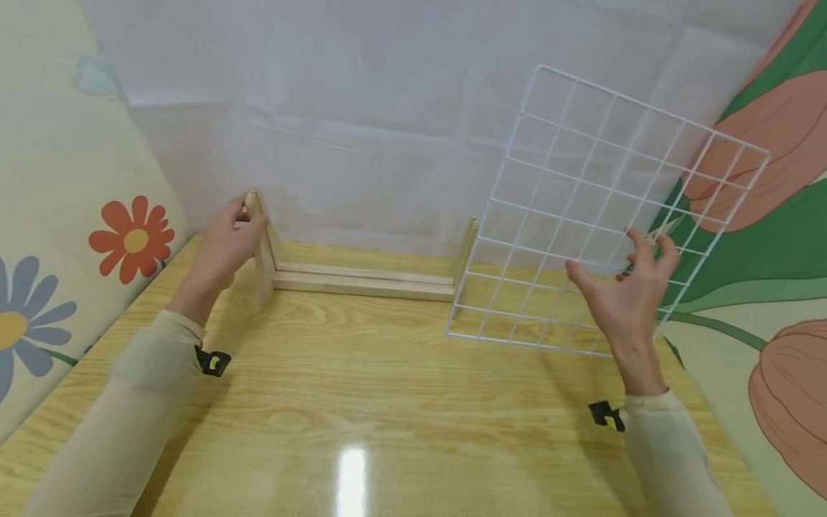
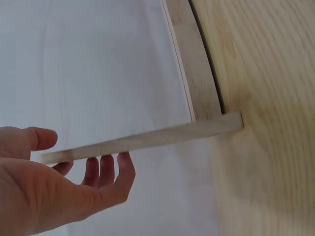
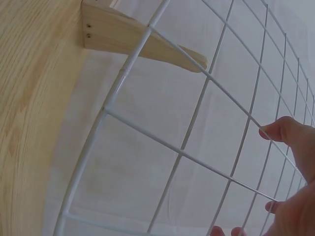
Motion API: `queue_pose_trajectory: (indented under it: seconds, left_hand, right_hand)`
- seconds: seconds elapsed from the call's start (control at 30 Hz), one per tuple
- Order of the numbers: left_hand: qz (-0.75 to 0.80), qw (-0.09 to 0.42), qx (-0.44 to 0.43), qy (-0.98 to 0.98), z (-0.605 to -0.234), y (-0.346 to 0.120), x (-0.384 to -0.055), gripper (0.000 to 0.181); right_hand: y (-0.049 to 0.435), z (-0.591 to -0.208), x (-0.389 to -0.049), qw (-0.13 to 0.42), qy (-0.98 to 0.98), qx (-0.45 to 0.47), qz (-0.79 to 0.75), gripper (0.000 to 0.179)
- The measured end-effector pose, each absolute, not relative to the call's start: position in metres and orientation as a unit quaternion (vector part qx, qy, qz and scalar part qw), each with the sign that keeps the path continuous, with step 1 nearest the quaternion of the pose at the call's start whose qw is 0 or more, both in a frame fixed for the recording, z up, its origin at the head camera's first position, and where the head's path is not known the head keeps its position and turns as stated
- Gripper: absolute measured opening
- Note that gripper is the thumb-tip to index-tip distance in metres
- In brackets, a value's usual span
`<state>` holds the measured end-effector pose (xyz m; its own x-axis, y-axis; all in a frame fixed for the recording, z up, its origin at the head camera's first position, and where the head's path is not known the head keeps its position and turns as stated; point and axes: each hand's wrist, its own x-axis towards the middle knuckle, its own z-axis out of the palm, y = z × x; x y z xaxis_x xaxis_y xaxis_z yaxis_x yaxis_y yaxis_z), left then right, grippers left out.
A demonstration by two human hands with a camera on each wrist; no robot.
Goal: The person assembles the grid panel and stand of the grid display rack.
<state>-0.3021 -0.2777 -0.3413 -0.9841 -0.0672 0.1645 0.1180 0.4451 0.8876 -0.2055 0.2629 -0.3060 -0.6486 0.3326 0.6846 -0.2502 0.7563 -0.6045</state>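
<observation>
Free gap btw wood uprights (image 1: 466, 248), above low rail (image 1: 363, 286); wire grid (image 1: 597, 226) blocks R side.

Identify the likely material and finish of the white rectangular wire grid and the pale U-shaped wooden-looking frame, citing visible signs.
White rectangular wire grid: probably metal, smoothly coated or painted; slender and straight-lined, with a faint sheen.

Pale U-shaped wooden-looking frame: apparently wood, matte, perhaps unvarnished; faint grain shows on its upright.

Setup is looking like a draped tabletop booth; views aren't settling home vs lab. Creased white sheet (image 1: 362, 108) is hanging behind the wood-grain table (image 1: 413, 373), flower-print panel (image 1: 58, 172) is flanking it on the left, tulip-print panel (image 1: 797, 388) is closing the right, glare streak (image 1: 352, 481) is shining on the table.
</observation>
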Motion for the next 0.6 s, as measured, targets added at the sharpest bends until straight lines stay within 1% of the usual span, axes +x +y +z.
queue_pose_trajectory:
  seconds: [0.13,0.23,0.4,0.6]
  left_hand:
    - [-0.555,0.043,-0.053,-0.829,-0.337,-0.265,-0.299,0.07]
    - [-0.56,0.022,-0.07,-0.825,-0.336,-0.256,-0.297,0.067]
    - [-0.568,0.008,-0.099,-0.817,-0.338,-0.242,-0.294,0.067]
    - [-0.579,0.003,-0.13,-0.805,-0.34,-0.23,-0.291,0.067]
  right_hand:
    - [0.264,-0.304,-0.205,0.425,-0.835,-0.028,0.348,0.087]
    - [0.264,-0.305,-0.204,0.424,-0.835,-0.033,0.35,0.087]
    - [0.264,-0.306,-0.204,0.424,-0.833,-0.032,0.353,0.087]
    - [0.259,-0.305,-0.206,0.429,-0.825,-0.023,0.368,0.086]
